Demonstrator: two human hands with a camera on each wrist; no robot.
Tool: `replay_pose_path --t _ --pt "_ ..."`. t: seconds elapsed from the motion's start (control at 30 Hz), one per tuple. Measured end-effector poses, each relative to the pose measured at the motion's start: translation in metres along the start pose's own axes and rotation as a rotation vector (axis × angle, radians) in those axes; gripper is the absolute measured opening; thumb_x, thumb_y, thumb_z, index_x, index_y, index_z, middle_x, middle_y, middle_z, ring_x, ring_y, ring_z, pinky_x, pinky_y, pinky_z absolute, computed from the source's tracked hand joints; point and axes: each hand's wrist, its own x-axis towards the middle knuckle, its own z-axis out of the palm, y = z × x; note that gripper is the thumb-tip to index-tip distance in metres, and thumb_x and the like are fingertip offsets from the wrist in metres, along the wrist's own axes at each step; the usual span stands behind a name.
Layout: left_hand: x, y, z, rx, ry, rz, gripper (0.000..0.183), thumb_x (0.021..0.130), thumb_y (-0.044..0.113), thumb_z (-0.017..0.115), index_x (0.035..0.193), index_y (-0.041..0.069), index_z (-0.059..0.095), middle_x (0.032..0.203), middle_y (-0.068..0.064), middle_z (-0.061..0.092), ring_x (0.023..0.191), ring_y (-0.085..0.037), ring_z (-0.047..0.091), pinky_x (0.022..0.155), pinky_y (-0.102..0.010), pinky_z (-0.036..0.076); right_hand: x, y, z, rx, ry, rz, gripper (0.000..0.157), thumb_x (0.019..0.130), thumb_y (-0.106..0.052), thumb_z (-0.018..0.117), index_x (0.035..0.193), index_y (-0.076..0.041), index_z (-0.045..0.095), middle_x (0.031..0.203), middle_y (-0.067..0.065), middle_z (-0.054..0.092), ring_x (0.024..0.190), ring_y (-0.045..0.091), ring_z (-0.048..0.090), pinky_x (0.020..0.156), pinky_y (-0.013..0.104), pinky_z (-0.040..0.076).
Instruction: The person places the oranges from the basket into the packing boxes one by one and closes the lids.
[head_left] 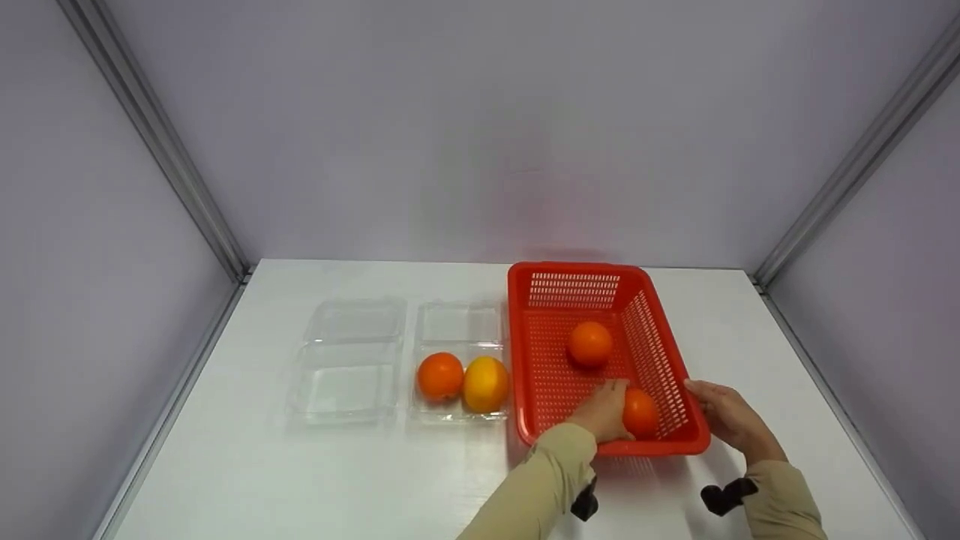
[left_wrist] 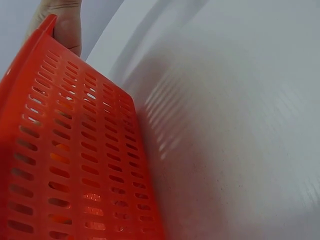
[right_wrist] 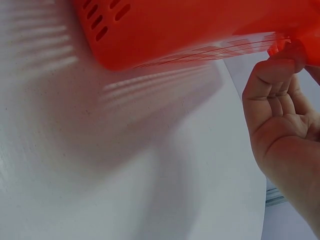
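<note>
Inside the red plastic basket (head_left: 528, 420), my left hand (head_left: 606, 412) grips an orange (head_left: 642, 414) at the near right corner, its fingers and thumb around the fruit's left side. A second orange (head_left: 590, 344) lies farther back on the basket floor. My right hand (head_left: 731, 420) pinches the basket's right rim from outside. In the right wrist view the fingers of the right hand (right_wrist: 277, 110) curl up at that rim. The left wrist view shows the slotted basket wall (left_wrist: 85, 150), which hides most of the left hand's grip.
Left of the basket lies an open clear clamshell box (head_left: 459, 324) holding an orange (head_left: 440, 376) and a yellow-orange fruit (head_left: 486, 384). Another open clear clamshell box (head_left: 349, 386) lies farther left. Pale walls (head_left: 465, 135) enclose the white table (head_left: 300, 480) at the back and sides.
</note>
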Motion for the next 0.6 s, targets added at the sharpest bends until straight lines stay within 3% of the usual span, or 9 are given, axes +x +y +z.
replay_pose_path --t 0.2,0.37,0.6 --pt "0.0008 0.0000 -0.0019 0.018 -0.001 0.078 0.075 0.076 0.024 0.081 0.140 0.026 0.043 0.144 0.007 0.048 0.134 -0.010 0.046 0.108 -0.026 0.044 0.0005 0.0008 -0.0009 -0.015 -0.007 -0.007 0.030 0.103 -0.033 0.040 0.115 -0.020 0.064 0.096 -0.011 0.071 0.090 0.006 0.068 0.085 0.026 0.056" --pt "0.0019 0.0010 -0.0007 0.021 0.015 0.056 0.071 0.076 0.028 0.082 0.135 0.026 0.043 0.139 0.008 0.053 0.130 -0.008 0.051 0.105 -0.025 0.046 -0.0002 0.0003 -0.0008 0.000 -0.027 -0.020 0.030 0.103 -0.032 0.039 0.115 -0.018 0.064 0.097 -0.011 0.071 0.090 0.006 0.068 0.084 0.025 0.057" --pt "0.0013 0.0001 0.0020 -0.002 -0.006 0.026 0.074 0.077 0.027 0.081 0.140 0.038 0.043 0.135 0.005 0.049 0.119 -0.011 0.056 0.095 -0.025 0.051 -0.0004 0.0006 -0.0001 0.038 -0.062 -0.035 0.031 0.104 -0.031 0.039 0.119 -0.017 0.062 0.102 -0.009 0.072 0.093 0.007 0.070 0.086 0.026 0.058"
